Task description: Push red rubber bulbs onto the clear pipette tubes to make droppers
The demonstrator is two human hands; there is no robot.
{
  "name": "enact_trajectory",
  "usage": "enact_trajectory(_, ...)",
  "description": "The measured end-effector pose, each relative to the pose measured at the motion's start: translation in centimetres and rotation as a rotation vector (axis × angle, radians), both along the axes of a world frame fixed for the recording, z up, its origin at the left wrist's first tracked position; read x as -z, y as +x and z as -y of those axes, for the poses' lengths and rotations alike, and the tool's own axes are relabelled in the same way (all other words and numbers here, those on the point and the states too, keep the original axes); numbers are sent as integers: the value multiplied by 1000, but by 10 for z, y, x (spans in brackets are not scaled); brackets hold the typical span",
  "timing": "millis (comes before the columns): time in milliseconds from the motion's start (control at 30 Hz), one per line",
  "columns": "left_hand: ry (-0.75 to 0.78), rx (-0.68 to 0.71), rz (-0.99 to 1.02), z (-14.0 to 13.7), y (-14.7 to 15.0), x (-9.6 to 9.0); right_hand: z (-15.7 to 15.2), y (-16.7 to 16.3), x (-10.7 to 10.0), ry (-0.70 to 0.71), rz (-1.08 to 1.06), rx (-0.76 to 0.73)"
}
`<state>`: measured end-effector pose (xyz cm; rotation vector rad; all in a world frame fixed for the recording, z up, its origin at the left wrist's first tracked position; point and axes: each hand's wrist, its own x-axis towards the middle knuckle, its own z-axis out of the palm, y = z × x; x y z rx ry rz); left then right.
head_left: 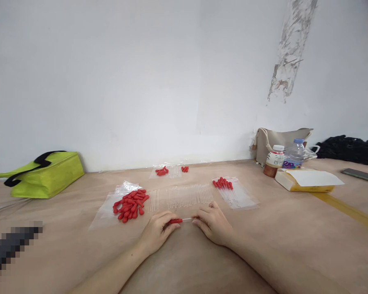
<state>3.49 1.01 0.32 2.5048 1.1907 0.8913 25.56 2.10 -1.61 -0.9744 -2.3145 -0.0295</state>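
Between thumb and fingers, my left hand (159, 230) grips a red rubber dropper bulb (176, 221). My right hand (213, 223) is closed on a thin clear glass dropper tube (187, 219), whose visible end meets the bulb's open end. How far the tube sits inside the bulb cannot be seen. Beyond my hands lies a row of loose glass tubes (188, 195). A heap of red bulbs (131, 205) rests on a clear plastic bag (106, 210) to the left. Several droppers with red bulbs (223, 183) lie on another clear bag (245, 196) to the right.
Near the wall is a clear bag with red bulbs (162, 171) and tubes. A lime-green bag (49, 175) stands far left. On the right are a labelled bottle (274, 161), a water bottle (295, 153), a tissue pack (308, 181), a beige bag and a phone (362, 175).
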Motion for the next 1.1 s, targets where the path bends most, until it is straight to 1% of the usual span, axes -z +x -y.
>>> enact_trajectory(100,26,3,-6,0,0,1,1,-1,-1,80,20,15)
enact_trajectory(233,63,16,24,-2,-2,3,-1,-1,-4,229,94,62)
enact_trajectory(300,63,-27,47,-3,-3,4,-6,4,-5,260,98,125)
enact_trajectory(367,39,-75,63,-4,-5,6,-15,14,-6,252,43,236)
enact_trajectory(467,15,-86,57,-4,-6,7,-32,39,-8,193,-129,502)
enact_trajectory(533,23,-74,38,-3,-5,6,-43,60,-9,100,-213,681)
enact_trajectory(600,31,-61,18,-2,-4,5,-51,79,-11,-74,-252,832)
enact_trajectory(667,31,-49,4,-1,-3,4,-56,95,-11,-228,-285,940)
enact_trajectory(733,27,-39,-5,-1,-3,3,-59,103,-10,-334,-290,992)
enact_trajectory(833,23,-32,-15,-1,-3,3,-61,106,-7,-409,-263,996)
enact_trajectory(1100,14,-27,-62,-2,-3,3,-59,99,-6,-405,-211,962)
